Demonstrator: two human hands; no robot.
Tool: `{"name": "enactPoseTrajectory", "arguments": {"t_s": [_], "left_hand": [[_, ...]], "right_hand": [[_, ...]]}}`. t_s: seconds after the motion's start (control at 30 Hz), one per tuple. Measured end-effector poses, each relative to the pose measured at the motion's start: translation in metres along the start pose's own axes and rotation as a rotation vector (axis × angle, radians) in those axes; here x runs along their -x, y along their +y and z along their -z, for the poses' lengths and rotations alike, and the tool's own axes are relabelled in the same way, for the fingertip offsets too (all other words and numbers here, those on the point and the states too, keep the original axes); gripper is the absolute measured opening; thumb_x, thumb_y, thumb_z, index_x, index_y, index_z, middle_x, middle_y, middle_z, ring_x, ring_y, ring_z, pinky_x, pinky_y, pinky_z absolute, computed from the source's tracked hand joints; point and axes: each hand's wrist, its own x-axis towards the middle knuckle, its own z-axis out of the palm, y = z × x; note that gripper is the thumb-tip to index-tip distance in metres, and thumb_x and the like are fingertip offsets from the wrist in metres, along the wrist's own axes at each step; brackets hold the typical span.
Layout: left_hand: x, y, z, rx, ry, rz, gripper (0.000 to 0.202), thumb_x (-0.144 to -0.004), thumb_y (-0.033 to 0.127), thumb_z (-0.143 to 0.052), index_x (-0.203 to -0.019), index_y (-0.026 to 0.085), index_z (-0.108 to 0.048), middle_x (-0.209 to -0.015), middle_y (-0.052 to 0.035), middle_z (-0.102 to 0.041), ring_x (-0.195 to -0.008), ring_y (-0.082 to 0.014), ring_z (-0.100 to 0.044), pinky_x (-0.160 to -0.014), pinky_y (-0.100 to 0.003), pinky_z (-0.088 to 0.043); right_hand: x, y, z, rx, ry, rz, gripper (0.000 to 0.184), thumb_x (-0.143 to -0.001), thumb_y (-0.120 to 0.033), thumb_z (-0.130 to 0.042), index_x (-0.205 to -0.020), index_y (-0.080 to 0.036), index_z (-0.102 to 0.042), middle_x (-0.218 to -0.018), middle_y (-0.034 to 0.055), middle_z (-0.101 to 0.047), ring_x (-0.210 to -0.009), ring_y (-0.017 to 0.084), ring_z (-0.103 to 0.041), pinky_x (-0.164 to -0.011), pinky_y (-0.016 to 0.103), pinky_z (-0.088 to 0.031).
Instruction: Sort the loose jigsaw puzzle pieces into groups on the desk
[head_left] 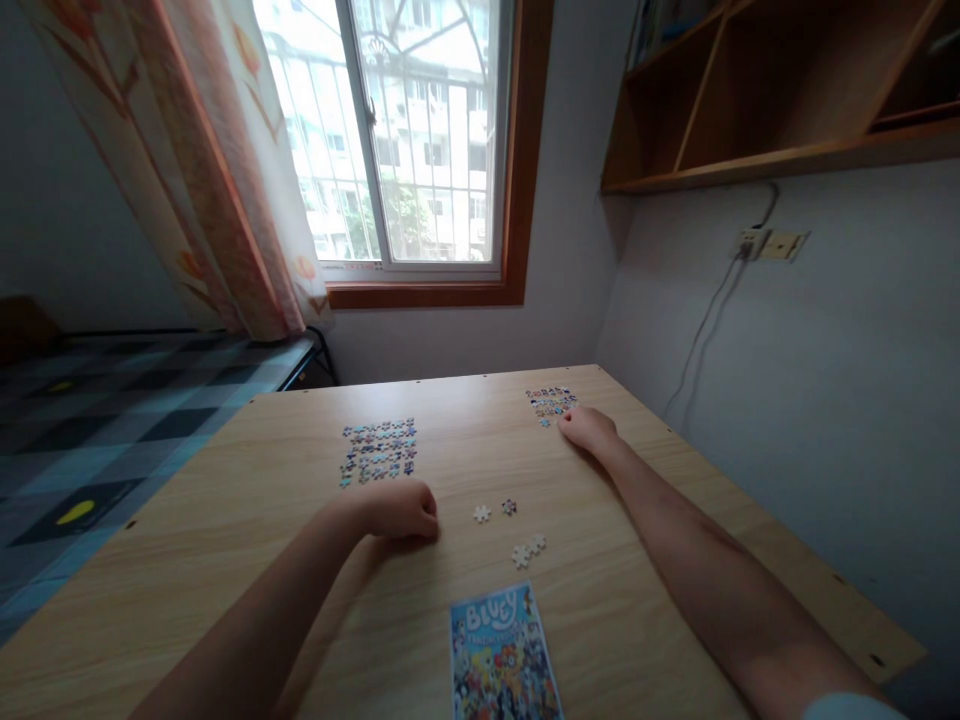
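My left hand [401, 508] rests on the wooden table in a closed curl, just in front of a block of jigsaw pieces [386, 448] laid in rows. Whatever it may hold is hidden. At the far right, my right hand [589, 430] has its fingers pressed together at the near edge of a smaller block of jigsaw pieces [551, 400]; its fingertips cover what is under them. Between the hands lie a pale face-down piece [482, 514] and a printed piece [510, 507]. Closer to me are pale pieces [521, 555] close together.
A picture card [502, 650] printed "BLUEY" lies at the table's near edge. The wooden tabletop [465, 410] reaches toward a window [427, 140]. A bed [112, 430] stands on the left, and a wall shelf [750, 160] hangs at upper right above a socket with a cable.
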Motion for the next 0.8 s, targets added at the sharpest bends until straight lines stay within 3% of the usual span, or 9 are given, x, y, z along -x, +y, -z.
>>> {"name": "enactPoseTrajectory", "arguments": {"t_s": [0.43, 0.8], "left_hand": [[-0.002, -0.001, -0.001, 0.004, -0.015, -0.008, 0.018, -0.060, 0.036, -0.052, -0.057, 0.020, -0.058, -0.056, 0.0011, -0.056, -0.055, -0.0150, -0.049, -0.055, -0.027, -0.037], [0.000, 0.001, 0.000, 0.022, -0.012, -0.002, 0.016, -0.060, 0.035, -0.053, -0.056, 0.020, -0.058, -0.055, 0.0015, -0.055, -0.055, -0.0149, -0.049, -0.054, -0.028, -0.036]], "right_hand": [[0.002, -0.006, -0.007, -0.021, 0.122, -0.007, 0.035, -0.085, -0.041, -0.046, -0.090, -0.022, -0.076, -0.095, 0.0089, -0.072, -0.087, 0.020, -0.066, -0.073, 0.024, -0.045], [-0.001, 0.007, -0.007, -0.045, 0.154, 0.027, 0.037, -0.085, -0.051, -0.050, -0.079, -0.022, -0.072, -0.084, 0.0047, -0.071, -0.077, 0.016, -0.062, -0.062, 0.021, -0.038]]}}
